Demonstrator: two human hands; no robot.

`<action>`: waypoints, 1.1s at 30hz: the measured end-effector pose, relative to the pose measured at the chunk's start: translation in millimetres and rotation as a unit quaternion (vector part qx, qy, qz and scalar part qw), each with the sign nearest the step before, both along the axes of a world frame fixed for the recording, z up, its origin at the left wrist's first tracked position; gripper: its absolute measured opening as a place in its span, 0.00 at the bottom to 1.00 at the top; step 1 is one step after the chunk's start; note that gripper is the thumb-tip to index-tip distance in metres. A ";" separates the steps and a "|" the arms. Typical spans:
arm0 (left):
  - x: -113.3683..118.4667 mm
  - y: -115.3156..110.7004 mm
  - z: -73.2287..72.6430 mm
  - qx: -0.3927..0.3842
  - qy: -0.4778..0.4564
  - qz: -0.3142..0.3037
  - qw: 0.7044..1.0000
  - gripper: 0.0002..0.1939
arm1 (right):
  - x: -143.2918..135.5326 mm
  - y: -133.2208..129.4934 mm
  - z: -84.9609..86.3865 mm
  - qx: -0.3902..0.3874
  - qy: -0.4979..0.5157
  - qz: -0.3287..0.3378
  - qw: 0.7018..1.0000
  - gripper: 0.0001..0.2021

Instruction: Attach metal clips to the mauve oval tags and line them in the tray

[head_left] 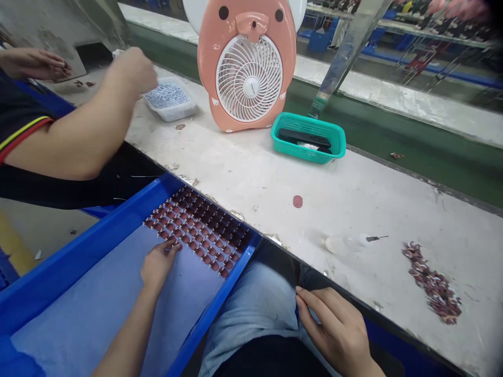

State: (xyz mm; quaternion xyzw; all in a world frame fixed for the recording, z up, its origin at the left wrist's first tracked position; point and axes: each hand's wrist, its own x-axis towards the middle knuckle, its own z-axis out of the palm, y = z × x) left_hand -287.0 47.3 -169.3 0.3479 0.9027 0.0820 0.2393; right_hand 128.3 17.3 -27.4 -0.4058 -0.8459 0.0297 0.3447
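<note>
My left hand (157,266) reaches into a blue tray (86,238) lined with pale paper (118,272). Its thumb and fingertips pinch a small reddish-brown disc at the near edge of several neat rows of such discs (198,235), which have little light-coloured bits between them. Over my lap, beside the table edge, my right hand (334,324) has its fingers closed together; whatever they hold, if anything, is hidden. One loose reddish disc (297,201) lies flat on the table. A clear bottle with a dark needle tip (349,242) lies near it.
A heap of small reddish-brown pieces (432,283) lies on the table (243,178) at right. At the back stand an orange fan (208,68) and a green basket (308,154) with dark items. A co-worker's arm (90,125) extends near a white tub (173,107).
</note>
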 end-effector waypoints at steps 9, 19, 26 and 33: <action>28.0 -7.3 33.1 0.111 0.057 0.017 0.992 0.32 | 30.4 4.9 6.3 0.031 0.042 -0.091 0.995 0.12; 214.9 87.7 141.4 0.480 0.081 -0.424 0.764 0.14 | 165.0 139.4 49.8 0.008 0.014 -0.368 0.930 0.09; 240.2 115.5 143.4 0.356 0.114 -0.593 0.713 0.22 | 247.3 266.3 46.3 -0.092 -0.032 -0.467 0.879 0.13; 200.9 72.4 118.2 0.422 0.117 -0.624 0.647 0.29 | 283.9 315.3 51.4 -0.193 -0.021 -0.544 0.816 0.17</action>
